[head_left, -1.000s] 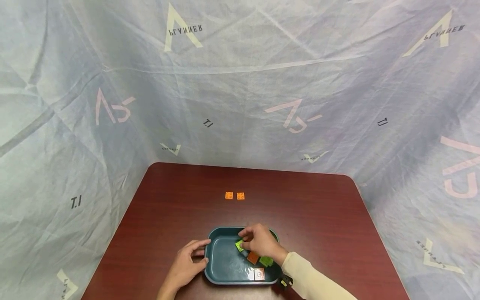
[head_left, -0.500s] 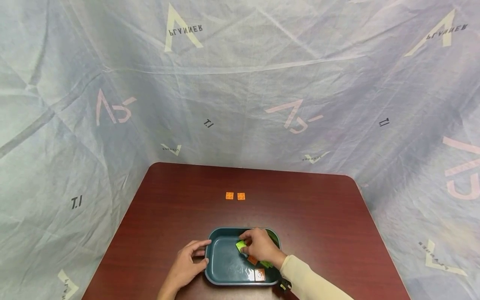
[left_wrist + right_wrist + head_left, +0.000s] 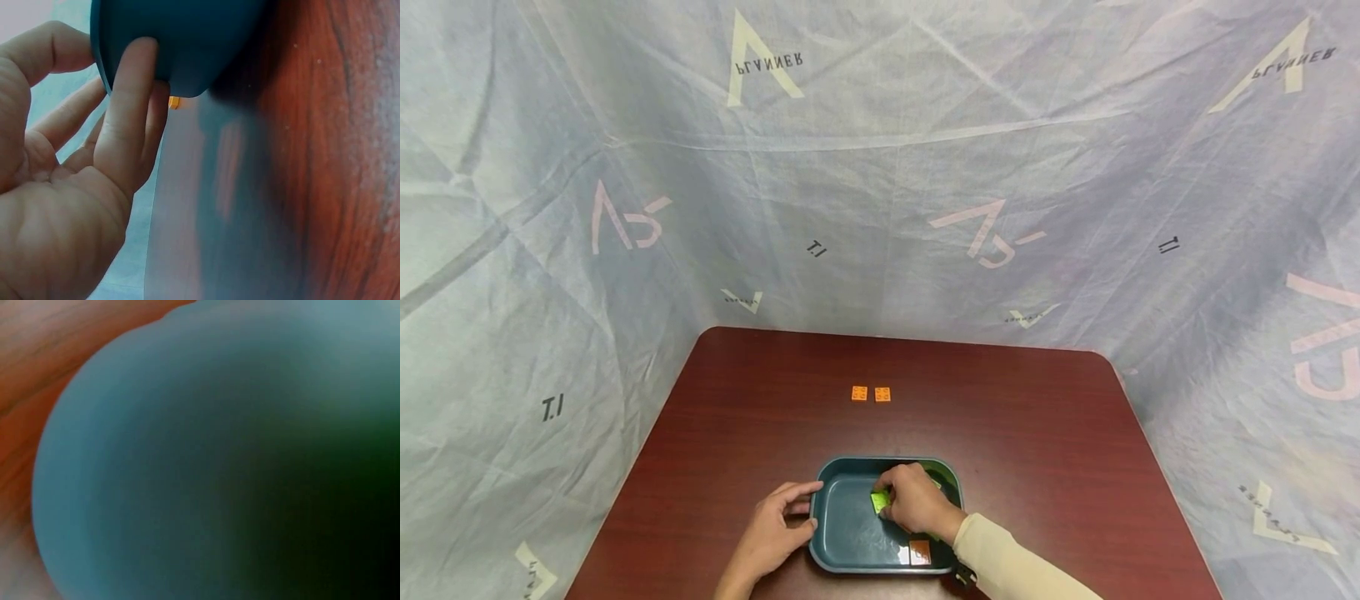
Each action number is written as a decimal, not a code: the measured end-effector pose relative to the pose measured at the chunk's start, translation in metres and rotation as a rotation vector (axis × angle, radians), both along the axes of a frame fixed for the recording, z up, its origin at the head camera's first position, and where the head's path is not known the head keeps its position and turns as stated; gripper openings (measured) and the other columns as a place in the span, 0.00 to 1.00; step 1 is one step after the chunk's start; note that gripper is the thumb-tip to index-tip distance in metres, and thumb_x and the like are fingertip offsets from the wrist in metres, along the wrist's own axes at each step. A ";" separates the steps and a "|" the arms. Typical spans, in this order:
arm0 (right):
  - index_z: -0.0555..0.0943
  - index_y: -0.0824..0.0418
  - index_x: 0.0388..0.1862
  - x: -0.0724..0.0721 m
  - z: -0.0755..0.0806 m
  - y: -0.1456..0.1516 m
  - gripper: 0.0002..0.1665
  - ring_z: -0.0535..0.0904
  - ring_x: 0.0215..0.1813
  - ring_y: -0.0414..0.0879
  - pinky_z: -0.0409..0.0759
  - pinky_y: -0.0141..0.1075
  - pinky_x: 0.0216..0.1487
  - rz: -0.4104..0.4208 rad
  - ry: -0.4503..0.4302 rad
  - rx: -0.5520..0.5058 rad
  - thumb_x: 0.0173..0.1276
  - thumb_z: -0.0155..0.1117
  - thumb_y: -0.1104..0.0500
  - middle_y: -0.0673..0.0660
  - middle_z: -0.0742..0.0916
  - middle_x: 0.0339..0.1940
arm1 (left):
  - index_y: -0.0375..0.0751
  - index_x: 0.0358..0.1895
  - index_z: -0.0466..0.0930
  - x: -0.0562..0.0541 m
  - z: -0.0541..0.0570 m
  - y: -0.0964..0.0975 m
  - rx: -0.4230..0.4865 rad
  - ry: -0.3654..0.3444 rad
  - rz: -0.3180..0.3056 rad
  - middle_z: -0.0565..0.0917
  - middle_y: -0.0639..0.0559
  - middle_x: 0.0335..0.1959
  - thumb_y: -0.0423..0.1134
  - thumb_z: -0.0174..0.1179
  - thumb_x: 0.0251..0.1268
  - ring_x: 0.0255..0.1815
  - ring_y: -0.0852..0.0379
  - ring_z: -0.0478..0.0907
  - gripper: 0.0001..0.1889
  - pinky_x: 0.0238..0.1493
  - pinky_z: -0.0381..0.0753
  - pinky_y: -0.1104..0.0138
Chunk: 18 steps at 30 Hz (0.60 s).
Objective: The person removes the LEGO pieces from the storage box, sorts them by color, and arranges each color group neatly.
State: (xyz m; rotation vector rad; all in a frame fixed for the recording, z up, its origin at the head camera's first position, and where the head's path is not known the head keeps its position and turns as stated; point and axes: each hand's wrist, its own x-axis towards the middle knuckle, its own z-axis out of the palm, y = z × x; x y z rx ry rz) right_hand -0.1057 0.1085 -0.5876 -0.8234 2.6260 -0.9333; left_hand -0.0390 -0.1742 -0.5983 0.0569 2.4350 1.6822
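In the head view a dark teal tray point(image 3: 850, 567) rests near the table's front. My left hand point(image 3: 775, 525) touches its left end, with index finger and thumb spread along the rim. The left wrist view shows those fingers point(image 3: 128, 119) lying against the tray's outer wall. My right hand point(image 3: 917, 502) reaches inside and pinches a bright green toy brick point(image 3: 879, 502) between thumb and fingers. An orange brick point(image 3: 920, 552) lies near the tray's front wall. My right hand covers other bricks beside it. The right wrist view holds only a blurred tray corner point(image 3: 69, 487).
Two orange studded bricks point(image 3: 859, 393) lie side by side on the dark red table point(image 3: 760, 417), beyond the tray. A small black object point(image 3: 964, 575) sits by the tray's front right corner. Grey printed sheeting point(image 3: 880, 167) hangs around the table's back and sides.
My right hand has shifted slightly toward the front over the tray, covering the orange and green bricks that showed beneath it. The left hand has stayed put on the rim.
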 end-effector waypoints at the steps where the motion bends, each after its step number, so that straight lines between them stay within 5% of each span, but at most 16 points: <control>1: 0.93 0.60 0.45 0.000 0.000 0.000 0.18 0.78 0.27 0.28 0.80 0.27 0.33 0.008 0.026 0.005 0.54 0.82 0.66 0.50 0.92 0.32 | 0.47 0.65 0.85 0.000 0.000 0.000 0.000 0.002 0.001 0.85 0.47 0.61 0.30 0.73 0.61 0.54 0.47 0.87 0.27 0.49 0.86 0.69; 7: 0.94 0.57 0.43 0.000 -0.001 -0.002 0.15 0.84 0.37 0.36 0.83 0.29 0.38 0.054 0.200 0.084 0.55 0.82 0.64 0.50 0.92 0.38 | 0.47 0.66 0.85 0.000 0.002 0.001 -0.010 0.008 0.001 0.85 0.46 0.61 0.30 0.72 0.61 0.54 0.46 0.87 0.27 0.50 0.87 0.65; 18: 0.94 0.57 0.44 0.000 -0.007 -0.002 0.18 0.85 0.40 0.38 0.82 0.27 0.40 0.059 0.180 0.068 0.52 0.81 0.67 0.49 0.92 0.39 | 0.49 0.66 0.85 0.001 0.002 0.001 -0.015 -0.001 0.001 0.85 0.48 0.61 0.30 0.72 0.62 0.55 0.48 0.86 0.27 0.52 0.88 0.61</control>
